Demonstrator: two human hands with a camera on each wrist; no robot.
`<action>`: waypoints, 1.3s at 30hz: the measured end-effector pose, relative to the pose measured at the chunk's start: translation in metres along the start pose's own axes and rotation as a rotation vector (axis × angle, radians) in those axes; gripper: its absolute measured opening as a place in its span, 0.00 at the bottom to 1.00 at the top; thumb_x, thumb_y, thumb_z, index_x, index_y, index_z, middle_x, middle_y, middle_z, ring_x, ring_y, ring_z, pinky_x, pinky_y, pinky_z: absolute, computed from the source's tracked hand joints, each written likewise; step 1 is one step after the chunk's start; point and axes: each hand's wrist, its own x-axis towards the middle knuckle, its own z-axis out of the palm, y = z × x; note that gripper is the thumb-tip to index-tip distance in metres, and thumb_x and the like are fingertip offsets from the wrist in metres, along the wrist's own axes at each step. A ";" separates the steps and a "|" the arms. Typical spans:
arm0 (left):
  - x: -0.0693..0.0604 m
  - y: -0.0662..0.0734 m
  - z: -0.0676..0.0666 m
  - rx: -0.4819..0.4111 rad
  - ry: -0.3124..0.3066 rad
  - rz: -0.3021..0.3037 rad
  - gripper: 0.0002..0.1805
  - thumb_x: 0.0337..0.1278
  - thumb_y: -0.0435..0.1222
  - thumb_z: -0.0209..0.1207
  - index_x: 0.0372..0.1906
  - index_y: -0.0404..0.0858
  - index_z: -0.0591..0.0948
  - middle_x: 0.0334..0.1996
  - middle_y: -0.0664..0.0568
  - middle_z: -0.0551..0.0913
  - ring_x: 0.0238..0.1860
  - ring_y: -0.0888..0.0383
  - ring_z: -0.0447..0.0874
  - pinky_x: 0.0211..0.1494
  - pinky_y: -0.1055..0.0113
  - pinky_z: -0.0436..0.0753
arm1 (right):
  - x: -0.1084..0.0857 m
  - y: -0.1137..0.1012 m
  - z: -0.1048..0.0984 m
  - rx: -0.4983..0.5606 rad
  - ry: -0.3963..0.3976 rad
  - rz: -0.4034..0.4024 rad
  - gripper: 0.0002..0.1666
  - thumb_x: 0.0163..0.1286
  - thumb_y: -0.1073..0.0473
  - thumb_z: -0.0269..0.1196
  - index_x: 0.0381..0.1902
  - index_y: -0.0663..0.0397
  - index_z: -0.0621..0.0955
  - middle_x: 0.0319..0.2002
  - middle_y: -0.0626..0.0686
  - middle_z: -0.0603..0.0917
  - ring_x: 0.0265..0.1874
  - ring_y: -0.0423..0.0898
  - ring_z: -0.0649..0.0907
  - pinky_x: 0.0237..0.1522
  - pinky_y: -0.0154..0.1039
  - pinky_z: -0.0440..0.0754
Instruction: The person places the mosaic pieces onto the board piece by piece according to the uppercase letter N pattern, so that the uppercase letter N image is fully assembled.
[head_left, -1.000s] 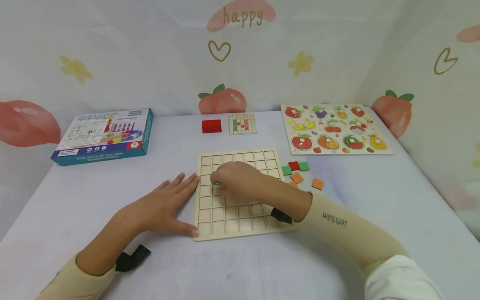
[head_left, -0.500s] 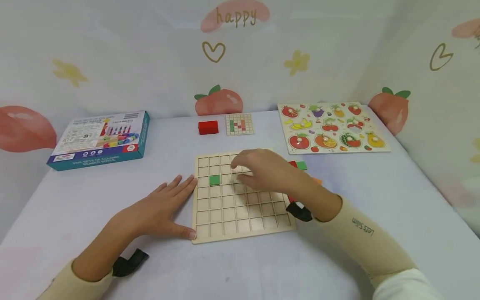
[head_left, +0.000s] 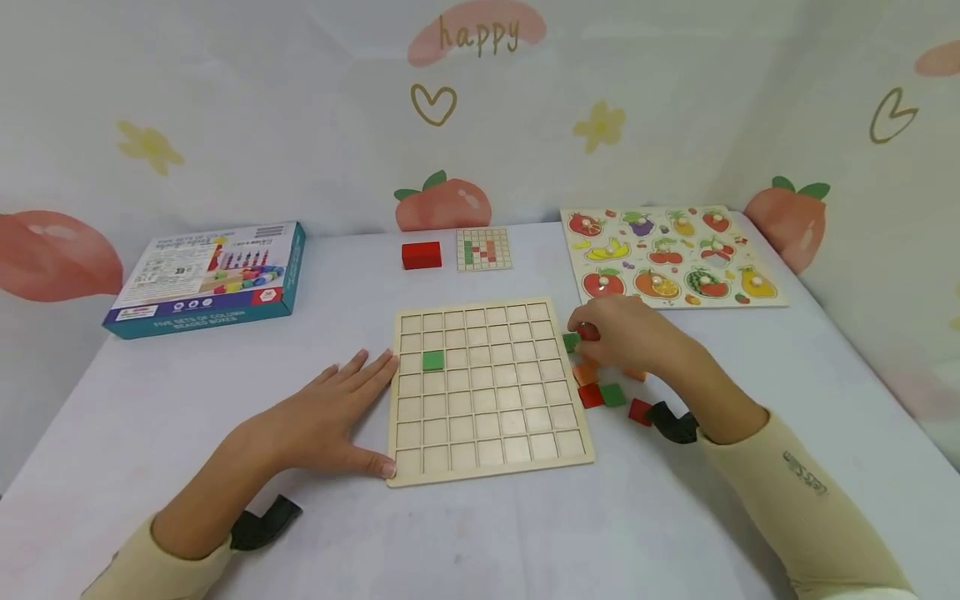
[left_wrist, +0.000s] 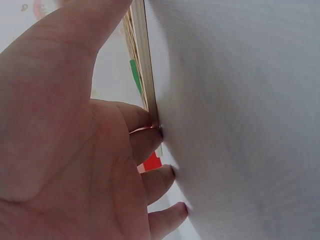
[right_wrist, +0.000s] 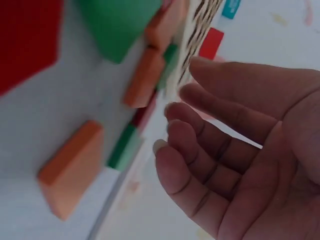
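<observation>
A wooden grid board (head_left: 480,429) lies flat on the table, with one green square tile (head_left: 433,361) in a cell of its left part. My left hand (head_left: 315,417) lies spread at the board's left side, thumb at the near corner and fingertips at the edge. My right hand (head_left: 633,333) hovers over the loose tiles right of the board, fingertips close to a green tile (head_left: 572,342) and a red tile (head_left: 588,332). In the right wrist view its loosely bent fingers (right_wrist: 172,165) hold nothing. An orange tile (right_wrist: 70,170) lies apart from the others there.
Near the board's right edge lie more tiles: an orange tile (head_left: 585,373), a green tile (head_left: 612,395) and a red tile (head_left: 641,412). Behind stand a red block (head_left: 422,255), a pattern card (head_left: 483,249), a fruit puzzle (head_left: 675,258) and a boxed toy (head_left: 202,279).
My right hand has let go of the green tile in the grid and moved right, off the board, to the loose tiles. The left hand has stayed at the board's edge.
</observation>
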 end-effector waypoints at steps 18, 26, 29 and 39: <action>-0.004 0.000 0.007 -0.022 0.006 -0.008 0.74 0.33 0.80 0.58 0.81 0.41 0.48 0.81 0.48 0.47 0.79 0.38 0.38 0.74 0.36 0.48 | 0.007 0.007 0.005 0.004 -0.072 0.009 0.11 0.64 0.63 0.70 0.46 0.54 0.87 0.30 0.48 0.81 0.34 0.48 0.78 0.36 0.41 0.79; -0.003 -0.001 0.008 -0.010 0.023 0.002 0.73 0.34 0.80 0.57 0.81 0.41 0.48 0.81 0.48 0.46 0.79 0.39 0.38 0.74 0.36 0.48 | 0.006 0.007 0.004 0.023 -0.028 -0.012 0.09 0.61 0.65 0.71 0.33 0.52 0.80 0.28 0.49 0.78 0.31 0.47 0.77 0.34 0.41 0.77; -0.003 -0.001 0.008 -0.012 0.023 -0.004 0.73 0.33 0.81 0.57 0.82 0.42 0.47 0.81 0.48 0.46 0.79 0.39 0.38 0.74 0.36 0.47 | 0.004 0.007 0.001 0.053 -0.020 -0.035 0.08 0.62 0.66 0.70 0.32 0.52 0.80 0.28 0.48 0.79 0.32 0.47 0.77 0.36 0.42 0.79; -0.002 -0.001 0.004 0.004 0.014 -0.015 0.73 0.33 0.80 0.58 0.81 0.41 0.48 0.81 0.48 0.46 0.79 0.39 0.38 0.74 0.36 0.47 | -0.004 0.003 -0.011 0.169 0.089 -0.104 0.04 0.65 0.69 0.68 0.35 0.55 0.84 0.31 0.48 0.83 0.33 0.47 0.80 0.41 0.44 0.82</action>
